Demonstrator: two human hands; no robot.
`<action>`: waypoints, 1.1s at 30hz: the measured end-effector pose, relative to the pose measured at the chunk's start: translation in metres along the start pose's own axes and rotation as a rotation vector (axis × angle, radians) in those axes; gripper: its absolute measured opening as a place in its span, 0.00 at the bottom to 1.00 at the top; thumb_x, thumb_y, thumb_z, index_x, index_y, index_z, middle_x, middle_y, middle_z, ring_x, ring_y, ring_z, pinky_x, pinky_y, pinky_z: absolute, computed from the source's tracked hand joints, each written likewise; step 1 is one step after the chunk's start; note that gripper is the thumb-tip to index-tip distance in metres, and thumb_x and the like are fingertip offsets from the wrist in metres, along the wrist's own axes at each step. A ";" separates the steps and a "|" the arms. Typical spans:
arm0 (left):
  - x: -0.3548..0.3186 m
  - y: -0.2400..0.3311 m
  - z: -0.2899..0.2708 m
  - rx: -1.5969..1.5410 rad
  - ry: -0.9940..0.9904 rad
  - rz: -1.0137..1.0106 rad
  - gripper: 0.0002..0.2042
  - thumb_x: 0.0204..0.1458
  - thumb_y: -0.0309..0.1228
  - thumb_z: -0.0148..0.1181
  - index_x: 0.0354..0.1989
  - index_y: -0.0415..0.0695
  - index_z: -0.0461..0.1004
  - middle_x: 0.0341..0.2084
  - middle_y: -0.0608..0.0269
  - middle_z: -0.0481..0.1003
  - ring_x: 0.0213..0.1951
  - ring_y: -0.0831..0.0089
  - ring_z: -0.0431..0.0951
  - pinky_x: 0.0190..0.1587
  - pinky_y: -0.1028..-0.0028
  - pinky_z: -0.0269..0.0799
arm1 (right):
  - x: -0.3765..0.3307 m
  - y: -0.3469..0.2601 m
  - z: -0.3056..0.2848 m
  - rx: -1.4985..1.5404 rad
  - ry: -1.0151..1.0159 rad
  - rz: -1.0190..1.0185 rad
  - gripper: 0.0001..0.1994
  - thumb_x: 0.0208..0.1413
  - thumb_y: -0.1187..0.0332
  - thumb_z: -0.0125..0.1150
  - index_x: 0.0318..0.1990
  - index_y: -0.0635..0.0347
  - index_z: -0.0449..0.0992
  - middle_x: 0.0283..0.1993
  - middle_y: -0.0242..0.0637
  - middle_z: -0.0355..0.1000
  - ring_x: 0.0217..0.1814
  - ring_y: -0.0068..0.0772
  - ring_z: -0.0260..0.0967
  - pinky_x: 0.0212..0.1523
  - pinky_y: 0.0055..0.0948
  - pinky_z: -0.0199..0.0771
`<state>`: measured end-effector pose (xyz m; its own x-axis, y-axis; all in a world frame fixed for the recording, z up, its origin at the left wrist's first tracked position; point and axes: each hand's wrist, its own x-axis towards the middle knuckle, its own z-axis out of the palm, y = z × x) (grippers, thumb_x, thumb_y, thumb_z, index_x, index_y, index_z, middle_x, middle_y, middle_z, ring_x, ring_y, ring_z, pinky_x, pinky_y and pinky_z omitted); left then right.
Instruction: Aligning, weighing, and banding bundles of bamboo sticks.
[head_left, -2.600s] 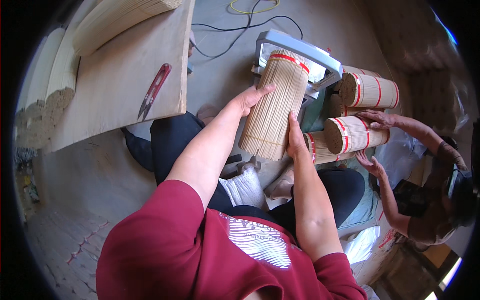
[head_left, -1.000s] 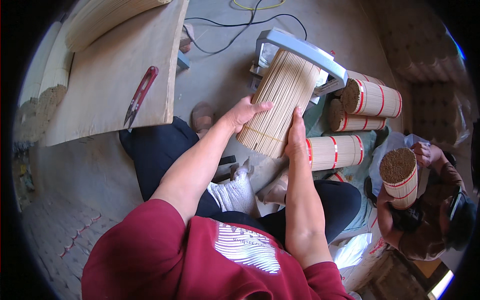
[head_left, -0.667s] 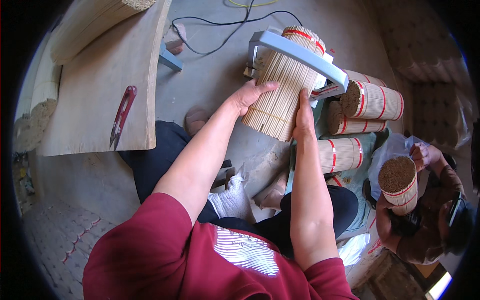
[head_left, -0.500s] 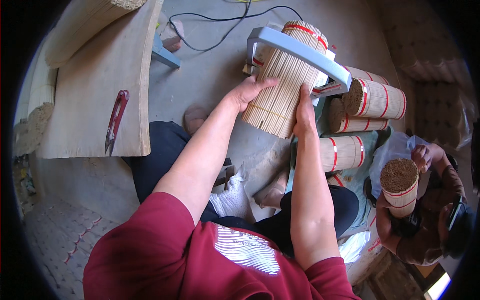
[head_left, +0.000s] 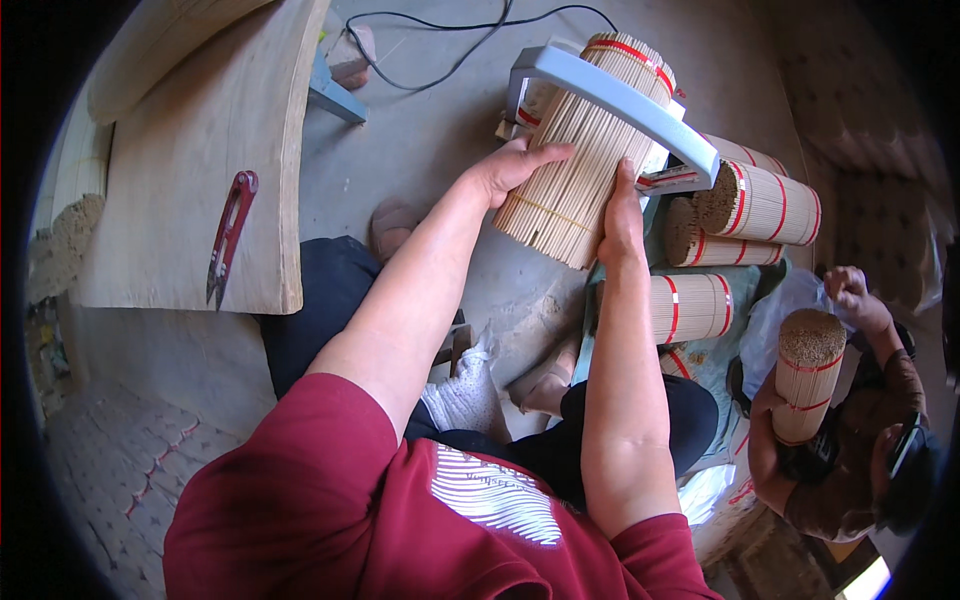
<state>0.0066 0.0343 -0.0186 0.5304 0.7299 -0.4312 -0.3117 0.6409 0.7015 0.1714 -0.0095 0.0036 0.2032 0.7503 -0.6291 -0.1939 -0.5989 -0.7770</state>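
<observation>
Meanwhile, the stick bundle (head_left: pixel 585 140), clasped by the left hand (head_left: pixel 510 165) and right hand (head_left: pixel 622 210), was pushed farther under the grey bar (head_left: pixel 620 100).

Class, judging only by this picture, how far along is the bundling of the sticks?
Done: tied bundles with red bands lie stacked at the right. In hand: the left hand and right hand grip a stick bundle under the machine's grey arm; red bands show only at its far end. Left: loose sticks beside the wooden board.
</observation>
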 end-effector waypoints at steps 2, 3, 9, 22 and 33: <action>0.001 0.000 0.001 0.029 0.002 -0.004 0.42 0.38 0.47 0.72 0.57 0.36 0.58 0.46 0.51 0.73 0.45 0.65 0.77 0.46 0.68 0.76 | 0.002 0.001 -0.001 0.028 0.004 -0.011 0.36 0.60 0.41 0.37 0.63 0.64 0.55 0.57 0.50 0.65 0.57 0.40 0.65 0.59 0.39 0.61; 0.001 0.001 0.001 0.061 0.004 -0.007 0.42 0.38 0.48 0.71 0.57 0.36 0.59 0.46 0.52 0.73 0.45 0.66 0.77 0.46 0.69 0.76 | 0.002 0.000 0.000 0.059 0.006 -0.024 0.34 0.62 0.43 0.38 0.61 0.67 0.56 0.54 0.49 0.67 0.53 0.40 0.68 0.56 0.38 0.65; 0.002 0.000 -0.002 0.132 0.026 -0.022 0.41 0.40 0.50 0.69 0.58 0.40 0.57 0.46 0.54 0.72 0.46 0.68 0.75 0.48 0.70 0.75 | 0.002 0.002 0.003 0.066 -0.011 0.018 0.36 0.60 0.38 0.35 0.63 0.61 0.56 0.58 0.49 0.65 0.58 0.40 0.65 0.59 0.38 0.62; -0.027 0.005 0.010 0.199 0.101 -0.038 0.45 0.39 0.55 0.67 0.59 0.37 0.55 0.50 0.52 0.70 0.49 0.67 0.74 0.50 0.69 0.73 | -0.011 0.011 0.000 0.031 -0.051 0.019 0.40 0.58 0.35 0.35 0.66 0.60 0.52 0.63 0.48 0.59 0.64 0.42 0.58 0.63 0.41 0.54; -0.083 -0.020 -0.011 0.365 0.039 -0.127 0.53 0.32 0.54 0.73 0.64 0.41 0.50 0.54 0.54 0.66 0.54 0.65 0.67 0.57 0.68 0.62 | -0.074 0.030 -0.013 -0.242 -0.099 -0.082 0.50 0.45 0.45 0.66 0.67 0.60 0.42 0.60 0.50 0.58 0.60 0.45 0.61 0.51 0.44 0.70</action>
<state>-0.0397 -0.0368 -0.0031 0.5138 0.6634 -0.5440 0.0589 0.6053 0.7938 0.1630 -0.0866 0.0264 0.1112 0.8159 -0.5674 0.0571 -0.5753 -0.8160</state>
